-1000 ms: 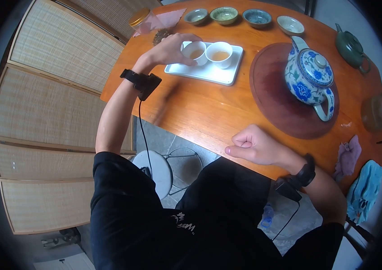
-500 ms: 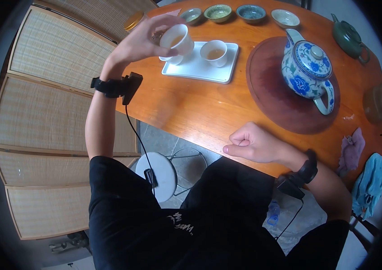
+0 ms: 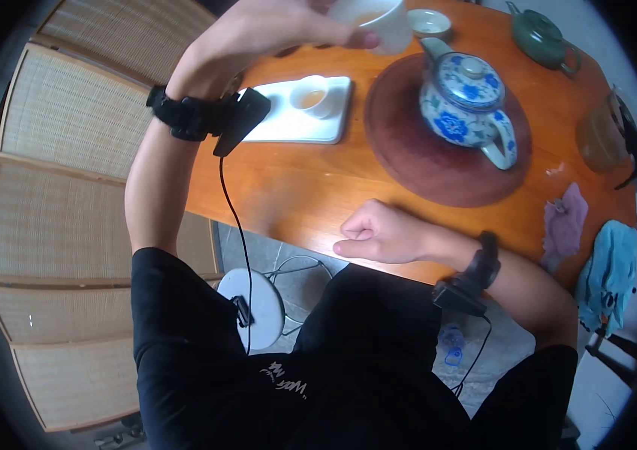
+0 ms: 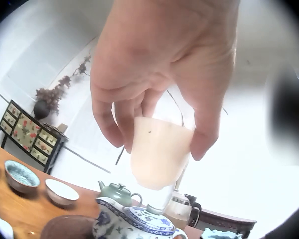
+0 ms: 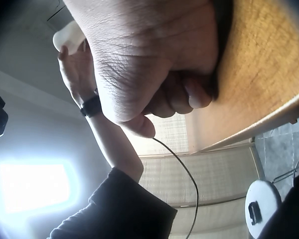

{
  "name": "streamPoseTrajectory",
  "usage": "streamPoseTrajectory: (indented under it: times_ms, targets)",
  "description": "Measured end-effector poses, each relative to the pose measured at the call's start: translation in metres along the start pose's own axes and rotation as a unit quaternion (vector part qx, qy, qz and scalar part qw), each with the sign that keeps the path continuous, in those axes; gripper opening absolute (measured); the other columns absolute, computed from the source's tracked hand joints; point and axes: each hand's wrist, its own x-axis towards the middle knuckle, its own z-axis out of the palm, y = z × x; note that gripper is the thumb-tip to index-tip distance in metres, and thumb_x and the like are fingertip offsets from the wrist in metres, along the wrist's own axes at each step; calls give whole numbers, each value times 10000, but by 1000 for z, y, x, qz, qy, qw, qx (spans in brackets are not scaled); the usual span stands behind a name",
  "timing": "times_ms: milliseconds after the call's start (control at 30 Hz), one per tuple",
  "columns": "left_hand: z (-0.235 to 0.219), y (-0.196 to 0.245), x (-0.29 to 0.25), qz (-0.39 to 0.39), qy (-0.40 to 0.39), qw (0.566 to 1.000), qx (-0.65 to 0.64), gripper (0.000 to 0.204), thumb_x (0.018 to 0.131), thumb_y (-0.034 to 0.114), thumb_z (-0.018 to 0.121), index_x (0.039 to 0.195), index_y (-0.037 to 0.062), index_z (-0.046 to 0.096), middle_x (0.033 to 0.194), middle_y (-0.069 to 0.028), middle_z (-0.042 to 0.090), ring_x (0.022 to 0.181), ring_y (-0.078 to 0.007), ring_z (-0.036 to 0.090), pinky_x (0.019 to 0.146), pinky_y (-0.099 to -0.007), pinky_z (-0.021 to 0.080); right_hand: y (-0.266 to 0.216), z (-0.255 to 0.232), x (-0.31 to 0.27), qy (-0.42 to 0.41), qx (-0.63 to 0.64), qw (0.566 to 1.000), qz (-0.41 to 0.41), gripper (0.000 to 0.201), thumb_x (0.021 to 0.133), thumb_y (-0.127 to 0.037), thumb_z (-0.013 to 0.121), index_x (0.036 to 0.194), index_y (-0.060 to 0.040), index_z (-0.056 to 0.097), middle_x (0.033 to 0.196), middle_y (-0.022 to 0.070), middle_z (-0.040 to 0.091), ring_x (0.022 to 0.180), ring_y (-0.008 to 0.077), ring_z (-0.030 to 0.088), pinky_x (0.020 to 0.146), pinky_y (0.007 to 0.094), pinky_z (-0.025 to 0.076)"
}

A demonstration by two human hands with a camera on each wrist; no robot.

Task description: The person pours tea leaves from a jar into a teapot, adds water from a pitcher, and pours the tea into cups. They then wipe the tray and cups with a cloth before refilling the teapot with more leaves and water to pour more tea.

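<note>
High at the top of the head view, the left hand (image 3: 262,34) grips a white cup (image 3: 387,26) of pale tea by its sides. The left wrist view has the same cup (image 4: 159,152) pinched between thumb and fingers of the left hand (image 4: 164,64), raised above the teapots. A second cup with tea (image 3: 309,97) stands on the white tray (image 3: 337,120), partly behind the left wrist. On the table's near edge rests the right hand (image 3: 382,234), fingers curled, holding nothing; its curled fingers also show in the right wrist view (image 5: 149,64).
A blue-and-white teapot (image 3: 459,105) stands on a dark red round mat (image 3: 401,165). Behind are a green teapot (image 3: 537,39) and a small bowl (image 3: 429,24). To the right are a glass pot (image 3: 602,139), a pink cloth (image 3: 564,221) and a blue cloth (image 3: 607,274).
The left hand has lifted one cup from the tray and carried it up and to the right. The right hand stays curled at the table edge. The head view has shifted.
</note>
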Motion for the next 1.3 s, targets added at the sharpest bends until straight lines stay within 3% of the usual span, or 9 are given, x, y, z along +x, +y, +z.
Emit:
streamPoseTrajectory:
  times_ms: [100,233,300,467,600,833,933,1133,1300]
  targets:
    - [31,30,29,-20,-5,999,-41,762,674,104,823,1313,-80,452,1196,-170,599,1100,-215,581,990,-330,454,7,1,2,0,-29,999,-46,484,888,-196,626,564,-37,303,537,-4,218,525,89,224,474,329,222]
    - [57,28,90,46,-35,995,-80,704,718,143,781,1293,-93,450,1142,-138,603,1059,-183,586,921,-289,480,26,8,8,2,-16,992,-127,437,884,-176,611,569,-7,361,514,40,251,498,89,266,471,335,274]
    - [75,35,108,47,-24,998,-14,648,749,150,748,1317,-17,485,1199,-105,579,1109,-187,560,980,-323,439,12,7,2,7,-2,995,-102,393,852,-146,608,568,12,386,503,73,290,478,105,311,479,341,306]
    - [116,51,157,165,-21,986,-6,662,757,164,741,1326,-39,471,1182,-128,584,1056,-190,584,910,-303,478,11,15,6,50,-40,996,-64,353,780,-138,610,541,41,424,474,139,353,460,162,352,488,378,329]
    - [151,53,194,182,12,983,21,695,740,191,750,1322,-55,460,1181,-161,588,1084,-208,585,997,-329,434,5,12,5,48,-40,997,-55,353,765,-120,594,515,25,391,456,81,349,459,147,315,471,378,295]
    - [179,69,219,92,2,996,-7,738,698,133,767,1297,-106,408,1136,-174,575,1015,-208,599,802,-284,534,15,10,6,27,-6,997,-65,341,720,-104,581,491,1,352,451,39,293,449,109,281,445,358,247]
    - [181,59,231,116,-19,993,3,760,697,134,770,1314,-96,391,1133,-172,571,1009,-215,603,767,-276,545,19,11,8,22,-6,996,-88,333,711,-102,581,491,4,356,449,45,297,443,114,292,447,358,251]
    - [184,58,238,104,-38,994,1,762,691,127,776,1323,-75,401,1144,-172,573,1033,-224,599,820,-295,542,23,12,7,7,-32,992,-119,286,690,-113,586,506,27,418,452,83,382,439,143,360,455,366,299]
    - [180,64,242,140,-27,984,105,784,672,139,783,1334,-61,413,1190,-170,565,1099,-240,571,955,-322,478,20,12,4,-12,-25,992,-125,236,667,-95,566,514,29,436,456,89,413,439,154,377,457,368,312]
